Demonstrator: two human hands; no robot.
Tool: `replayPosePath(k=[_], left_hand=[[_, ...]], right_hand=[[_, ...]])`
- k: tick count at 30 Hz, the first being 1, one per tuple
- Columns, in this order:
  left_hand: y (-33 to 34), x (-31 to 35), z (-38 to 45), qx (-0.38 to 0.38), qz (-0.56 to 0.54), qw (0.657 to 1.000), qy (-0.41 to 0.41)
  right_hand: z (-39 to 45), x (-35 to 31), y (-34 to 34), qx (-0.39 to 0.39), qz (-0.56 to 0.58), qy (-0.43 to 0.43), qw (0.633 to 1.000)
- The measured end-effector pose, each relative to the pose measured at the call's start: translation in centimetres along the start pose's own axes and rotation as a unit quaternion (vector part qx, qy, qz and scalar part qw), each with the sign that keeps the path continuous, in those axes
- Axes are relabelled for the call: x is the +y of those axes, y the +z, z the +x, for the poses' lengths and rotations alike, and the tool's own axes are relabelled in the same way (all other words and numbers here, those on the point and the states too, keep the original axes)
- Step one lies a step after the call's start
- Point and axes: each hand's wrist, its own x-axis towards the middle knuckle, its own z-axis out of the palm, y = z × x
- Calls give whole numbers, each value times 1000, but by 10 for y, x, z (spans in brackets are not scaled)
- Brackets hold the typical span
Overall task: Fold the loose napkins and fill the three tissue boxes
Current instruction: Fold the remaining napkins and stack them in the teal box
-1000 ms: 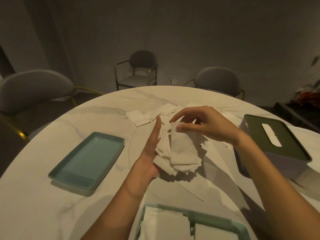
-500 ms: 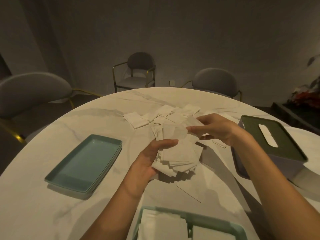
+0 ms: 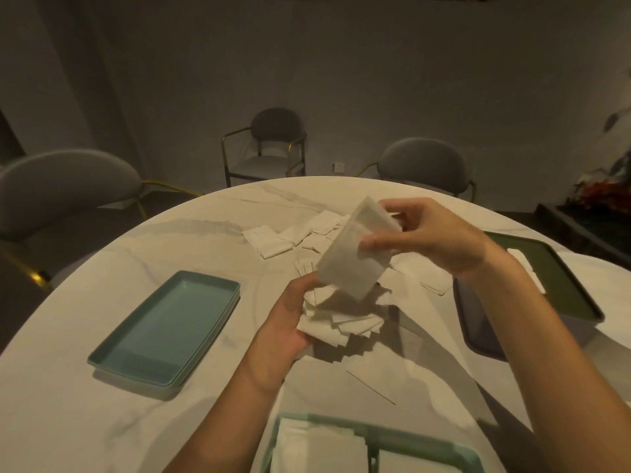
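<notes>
On the table, a tray lies to the left and a tissue box to the right. Between them the left hand holds a stack of napkins; the right hand holds one napkin above it. Loose napkins lie behind. An open box with napkins in it sits at the near edge. Chairs stand behind the table.

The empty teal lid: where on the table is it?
In the head view the teal lid lies on the table's left side, left of the left hand and apart from the napkin pile.
</notes>
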Motion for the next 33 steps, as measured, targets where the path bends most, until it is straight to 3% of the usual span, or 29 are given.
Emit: replayPosePath(k=[4,7,14,17,20,22,33], left_hand=[[9,6,-5,-5,24,1000,-6],[14,9,-5,-5,16,1000,-2],[-1,1,-16,-16,20,1000,17],[1,2,-17,-1,31,999,39],[9,9,-17,20,-4,999,45],[11,10,-15,18,-22,998,63],[15,12,-17,26,-58,996,61]], right_hand=[[11,18,25,-49,-175,29,983],[18,34,33,-17,-198,26,980],[24,38,42,63,-200,-13,978],[24,43,26,112,-172,74,976],[22,44,13,24,-123,172,977],[22,45,14,-12,-104,172,980],[24,51,17,51,-32,134,989]])
